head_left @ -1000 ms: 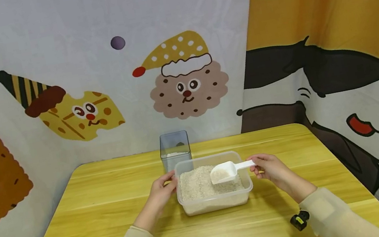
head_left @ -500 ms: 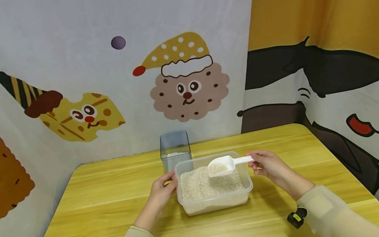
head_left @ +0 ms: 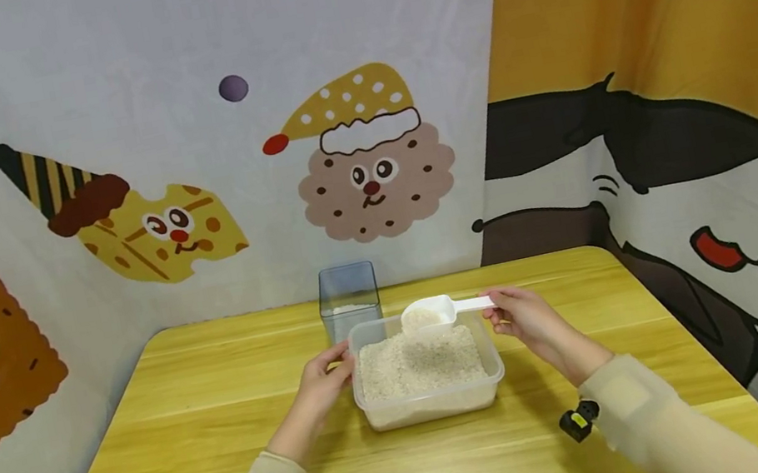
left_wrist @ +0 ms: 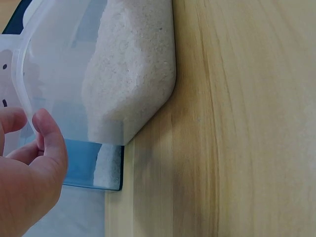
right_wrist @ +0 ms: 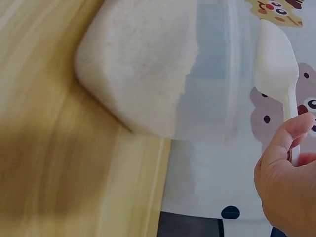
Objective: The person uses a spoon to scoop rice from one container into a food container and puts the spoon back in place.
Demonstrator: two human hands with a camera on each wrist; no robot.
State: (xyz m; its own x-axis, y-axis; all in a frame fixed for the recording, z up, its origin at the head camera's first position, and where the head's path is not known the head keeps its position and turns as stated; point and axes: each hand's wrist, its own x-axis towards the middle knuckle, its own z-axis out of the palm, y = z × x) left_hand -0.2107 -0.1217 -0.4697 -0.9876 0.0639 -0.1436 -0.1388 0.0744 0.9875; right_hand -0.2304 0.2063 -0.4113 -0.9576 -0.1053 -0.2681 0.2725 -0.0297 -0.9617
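Note:
A clear plastic tub (head_left: 432, 406) of rice (head_left: 418, 369) stands on the table. My left hand (head_left: 321, 384) pinches its left rim, with the thumb and fingers on either side of the edge (left_wrist: 34, 170). By its handle, my right hand (head_left: 531, 324) holds a white scoop (head_left: 444, 311) with rice in it. The scoop is level and hangs above the back part of the tub; the right wrist view shows its underside (right_wrist: 277, 61) higher than the rim. Just behind the tub is a blue-tinted clear canister (head_left: 347, 293) with some white grain at its bottom.
The yellow wood-grain table (head_left: 225, 399) carries both containers. Its back edge meets a cartoon-printed cloth (head_left: 167, 71), and the canister stands close to that edge. A second printed cloth (head_left: 703, 86) hangs at the right.
My right hand has raised the scoop of rice from low over the tub and moved it back and slightly left, toward the canister. My left hand has stayed on the rim.

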